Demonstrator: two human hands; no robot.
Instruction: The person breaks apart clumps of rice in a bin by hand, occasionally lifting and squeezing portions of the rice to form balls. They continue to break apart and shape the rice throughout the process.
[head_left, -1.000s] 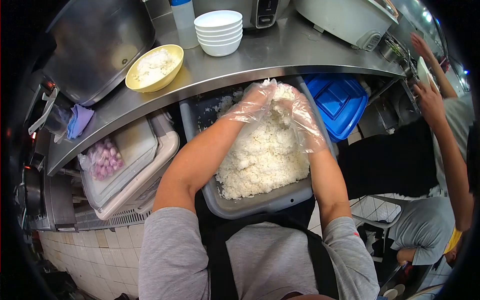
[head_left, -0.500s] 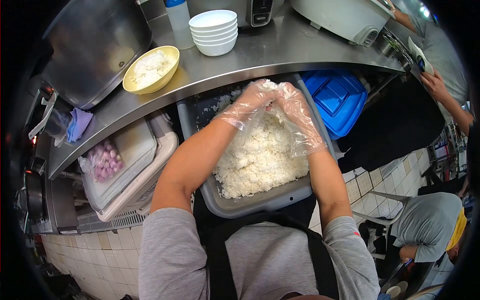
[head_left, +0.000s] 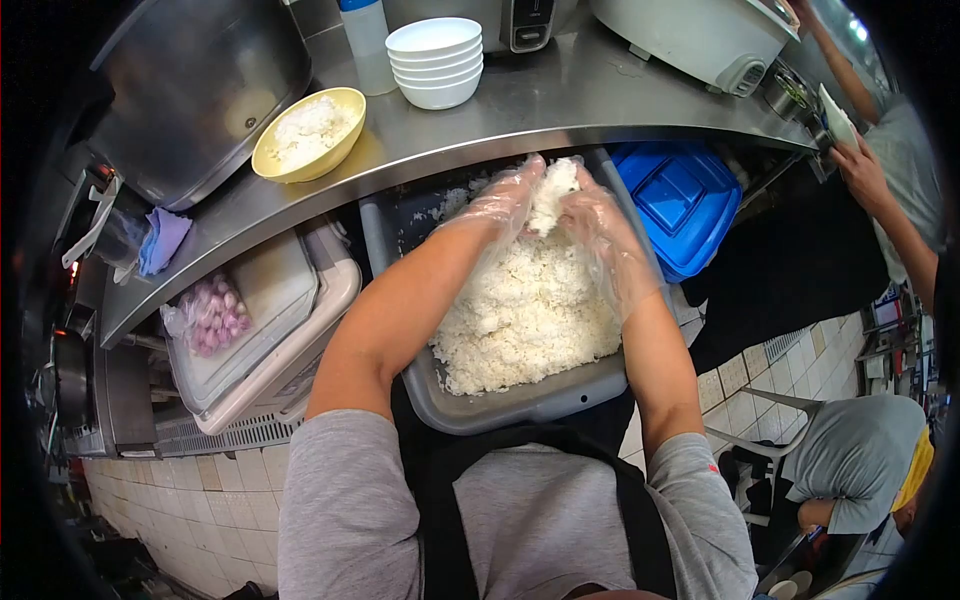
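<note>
A clump of white cooked rice (head_left: pixel 548 196) is held between my two hands, above the far end of a grey tub (head_left: pixel 478 412). My left hand (head_left: pixel 508 198), in a clear plastic glove, cups the clump from the left with its fingers curved. On the other side my right hand (head_left: pixel 592 212), gloved the same way, presses its fingers against the rice. Below them a broad heap of loose rice (head_left: pixel 530 320) fills much of the tub. My palms and some fingertips are hidden.
A yellow bowl of rice (head_left: pixel 345 147), stacked white bowls (head_left: pixel 436 66) and a large metal pot (head_left: pixel 215 90) stand on the steel counter (head_left: pixel 520 110). A blue lid (head_left: pixel 685 205) lies right of the tub; bagged shallots (head_left: pixel 212 318) lie left. Another person's hand (head_left: pixel 862 172) is at right.
My hands have moved slightly apart, so the rice clump between them shows more fully. At right, the other person's hand has shifted a little and a second arm shows more.
</note>
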